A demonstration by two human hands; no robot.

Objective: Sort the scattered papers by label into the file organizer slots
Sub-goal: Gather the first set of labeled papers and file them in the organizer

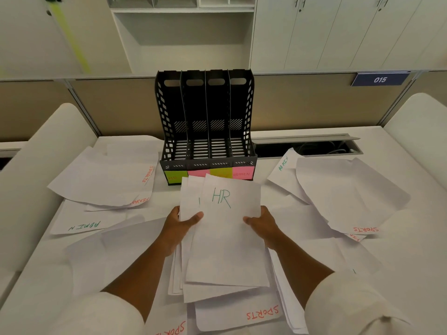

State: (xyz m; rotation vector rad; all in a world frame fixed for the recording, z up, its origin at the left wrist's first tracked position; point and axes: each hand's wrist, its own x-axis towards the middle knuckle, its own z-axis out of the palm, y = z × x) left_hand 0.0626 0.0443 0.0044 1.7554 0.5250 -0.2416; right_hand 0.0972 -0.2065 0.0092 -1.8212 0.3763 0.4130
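**HR bundle held short of the rack**

Though the top sheet reads "HR", the stack of papers (225, 233) underneath it is loose and fanned, with edges sticking out left and below. It is held above the desk (411, 274), just in front of the black file organizer (205, 122), whose four slots look empty. The HR tag (174, 177) marks the leftmost slot, off to the left of the bundle.

The risk, as I judge it: the sheets are uneven, so a lower one could slide out on the lift, or a splayed corner could catch a divider and crumple. Only the top label shows, so other labels may be hidden within. Loose sheets marked SPORTS (262, 313) and ADMIN (84, 226) lie all around and could be swept along.

The left hand (180, 222) pinches the bundle's left edge, thumb on top. The right hand (262, 223) clamps the right edge likewise. Both forearms reach forward, converging on the bundle, sleeves pushed back.
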